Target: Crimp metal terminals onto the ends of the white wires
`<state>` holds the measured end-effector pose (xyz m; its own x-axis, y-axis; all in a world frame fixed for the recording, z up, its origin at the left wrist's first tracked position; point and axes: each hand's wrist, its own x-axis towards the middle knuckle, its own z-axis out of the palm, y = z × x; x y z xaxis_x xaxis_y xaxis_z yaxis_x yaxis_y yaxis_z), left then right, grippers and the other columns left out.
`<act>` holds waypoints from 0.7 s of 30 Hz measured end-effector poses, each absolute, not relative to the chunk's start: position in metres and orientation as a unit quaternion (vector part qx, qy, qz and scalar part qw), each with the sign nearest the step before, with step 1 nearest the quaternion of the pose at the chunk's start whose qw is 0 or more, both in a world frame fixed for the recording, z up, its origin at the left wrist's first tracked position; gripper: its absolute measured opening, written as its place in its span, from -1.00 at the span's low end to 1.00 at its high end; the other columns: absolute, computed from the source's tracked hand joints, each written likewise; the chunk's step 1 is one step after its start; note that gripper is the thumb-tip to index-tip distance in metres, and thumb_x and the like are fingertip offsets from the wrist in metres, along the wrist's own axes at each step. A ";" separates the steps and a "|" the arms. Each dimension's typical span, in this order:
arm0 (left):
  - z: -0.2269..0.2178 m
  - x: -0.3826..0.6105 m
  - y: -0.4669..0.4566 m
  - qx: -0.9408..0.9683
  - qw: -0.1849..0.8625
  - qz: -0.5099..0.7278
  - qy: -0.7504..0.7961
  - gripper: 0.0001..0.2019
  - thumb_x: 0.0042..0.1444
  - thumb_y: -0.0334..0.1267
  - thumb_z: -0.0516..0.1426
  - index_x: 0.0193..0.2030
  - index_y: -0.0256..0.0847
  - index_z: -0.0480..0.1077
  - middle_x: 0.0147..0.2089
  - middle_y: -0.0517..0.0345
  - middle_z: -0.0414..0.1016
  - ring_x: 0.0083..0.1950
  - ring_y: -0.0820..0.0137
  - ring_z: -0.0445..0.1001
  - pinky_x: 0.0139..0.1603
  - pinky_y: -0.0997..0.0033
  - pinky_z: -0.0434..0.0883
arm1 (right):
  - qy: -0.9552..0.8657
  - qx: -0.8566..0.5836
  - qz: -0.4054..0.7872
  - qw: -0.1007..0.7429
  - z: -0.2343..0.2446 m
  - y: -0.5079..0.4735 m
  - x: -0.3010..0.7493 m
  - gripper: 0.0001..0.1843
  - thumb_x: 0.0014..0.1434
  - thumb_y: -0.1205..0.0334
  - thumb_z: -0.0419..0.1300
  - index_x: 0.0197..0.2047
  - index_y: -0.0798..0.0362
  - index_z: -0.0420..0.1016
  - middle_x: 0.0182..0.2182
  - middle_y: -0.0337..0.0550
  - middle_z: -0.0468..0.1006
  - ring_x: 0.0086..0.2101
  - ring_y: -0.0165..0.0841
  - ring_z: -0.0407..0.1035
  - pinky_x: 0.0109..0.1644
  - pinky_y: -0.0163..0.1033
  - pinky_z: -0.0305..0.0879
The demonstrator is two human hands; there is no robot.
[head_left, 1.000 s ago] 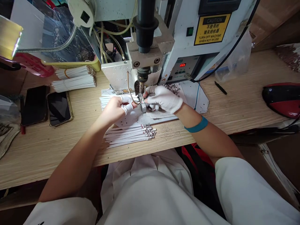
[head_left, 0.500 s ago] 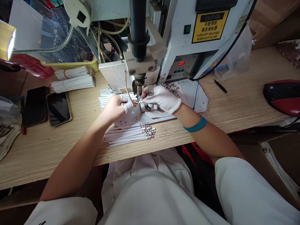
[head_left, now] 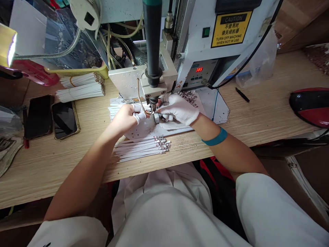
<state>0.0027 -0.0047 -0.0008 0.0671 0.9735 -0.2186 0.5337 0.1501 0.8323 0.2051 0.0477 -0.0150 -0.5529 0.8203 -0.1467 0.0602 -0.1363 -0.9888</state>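
Note:
My left hand (head_left: 125, 118), with white covers on thumb and forefinger, is closed in a pinch at the left of the soldering tip (head_left: 153, 103), apparently on a thin white wire. My right hand (head_left: 180, 109), in a white glove with bare fingertips, pinches something small just right of the tip; its fingers hide it. Under the fingertips sits a small metal block (head_left: 156, 118) on the white base plate (head_left: 140, 132). More white wires (head_left: 115, 109) lie beneath and left of my left hand. Nearer me is a row of white wires with small metal ends (head_left: 144, 147).
The soldering machine (head_left: 197, 41) stands over my hands, its display lit red. Small metal parts (head_left: 189, 96) are heaped behind my right hand. Two phones (head_left: 65, 118), bundled wires (head_left: 81, 89) and a yellow basket (head_left: 102, 71) are left; a black pen (head_left: 242, 94) lies right.
The machine's soldering head has come down and its dark upper cylinder shows lower. Both hands have stayed almost where they were, still pinching.

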 end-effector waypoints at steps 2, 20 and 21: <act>-0.002 0.003 -0.005 0.596 0.419 0.259 0.635 -0.72 -0.12 -0.13 0.23 -0.32 -0.29 0.53 -0.43 0.16 0.51 -0.43 0.40 0.38 -0.45 0.47 0.27 | -0.590 -0.369 0.660 0.284 -0.016 0.048 0.204 -0.81 -0.01 0.49 0.27 -0.34 0.09 0.36 -0.42 -0.18 0.39 -0.48 -0.46 0.28 -0.61 -0.38 0.15; 0.020 -0.009 -0.043 0.791 0.334 -0.015 0.513 -0.65 -0.12 -0.43 0.01 -0.28 -0.11 0.57 -0.32 0.21 0.60 -0.38 0.40 0.49 -0.38 0.52 0.34 | -0.672 -0.422 0.573 0.203 -0.002 0.058 0.232 -0.84 0.13 0.35 0.19 -0.17 0.12 0.42 -0.36 -0.13 0.50 -0.51 -0.44 0.39 -0.60 -0.37 0.30; 0.020 -0.008 -0.043 0.796 0.331 -0.017 0.507 -0.65 -0.11 -0.42 0.01 -0.28 -0.11 0.57 -0.33 0.21 0.60 -0.39 0.41 0.48 -0.39 0.52 0.34 | -0.685 -0.434 0.535 0.237 -0.005 0.061 0.233 -0.84 0.13 0.35 0.17 -0.17 0.11 0.43 -0.35 -0.13 0.51 -0.49 -0.43 0.40 -0.57 -0.35 0.31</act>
